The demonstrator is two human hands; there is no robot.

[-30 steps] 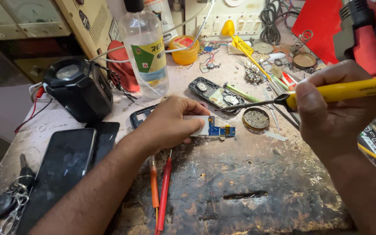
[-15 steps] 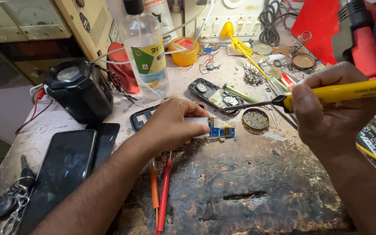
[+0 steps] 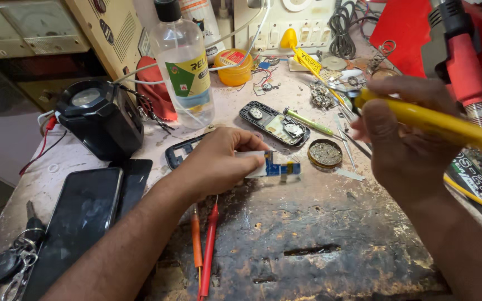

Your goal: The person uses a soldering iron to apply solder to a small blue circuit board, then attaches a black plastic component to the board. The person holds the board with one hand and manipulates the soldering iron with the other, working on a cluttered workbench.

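Note:
My left hand (image 3: 218,161) presses a small blue circuit board (image 3: 279,166) flat on the worn workbench (image 3: 330,234). Its fingers cover the board's left half. My right hand (image 3: 403,134) grips a yellow-handled soldering iron (image 3: 436,124), raised to the right of the board, with the tip pointing left and hidden behind my fingers. A round tin of solder paste (image 3: 324,153) sits between the board and my right hand. An opened phone back with a coin cell (image 3: 274,122) lies just beyond the board.
A clear bottle of liquid (image 3: 184,64), a black magnifier lamp (image 3: 99,117), a dark phone (image 3: 79,217) and keys (image 3: 6,256) stand at the left. Red and orange probes (image 3: 205,245) lie near the front. A red hot-air tool (image 3: 464,67), tweezers (image 3: 344,142) and wires crowd the right and back.
My right hand has lifted the soldering iron up and to the right, away from the board and tin. My left hand stays on the board.

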